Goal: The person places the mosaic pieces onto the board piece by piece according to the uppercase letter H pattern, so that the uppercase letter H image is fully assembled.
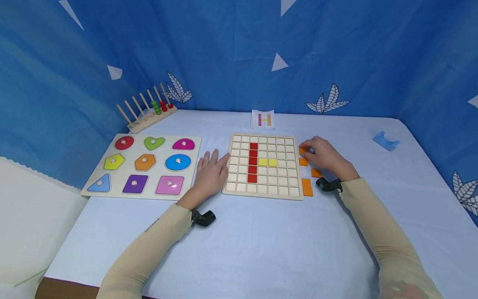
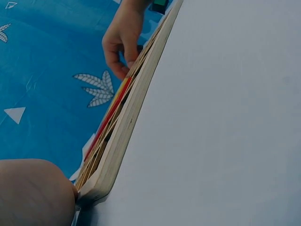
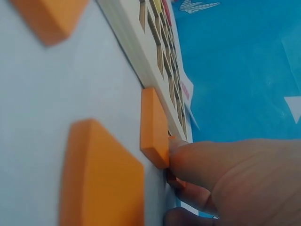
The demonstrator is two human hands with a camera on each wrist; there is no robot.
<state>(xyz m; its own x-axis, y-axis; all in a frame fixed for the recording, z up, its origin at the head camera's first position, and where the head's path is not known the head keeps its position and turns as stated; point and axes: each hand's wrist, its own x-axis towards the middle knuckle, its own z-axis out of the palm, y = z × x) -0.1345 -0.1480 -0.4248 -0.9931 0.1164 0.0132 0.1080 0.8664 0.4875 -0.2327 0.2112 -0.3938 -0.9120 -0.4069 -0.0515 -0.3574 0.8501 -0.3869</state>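
Observation:
A wooden grid board lies mid-table, with a column of red tiles and two yellow tiles set in its cells. My left hand rests with fingers spread at the board's left edge, the thumb side touching it. On the other side, my right hand pinches an orange tile between thumb and fingers, close to the board's right edge. More orange tiles lie nearby: one against the thumb, another farther out, and some by the board's near right corner.
Left of the board is a shape puzzle with knobbed pieces. Behind it stands a wooden bead counter with pegs. A printed pattern card sits beyond the board. A blue curved piece lies far right. Blue curtain closes off the back.

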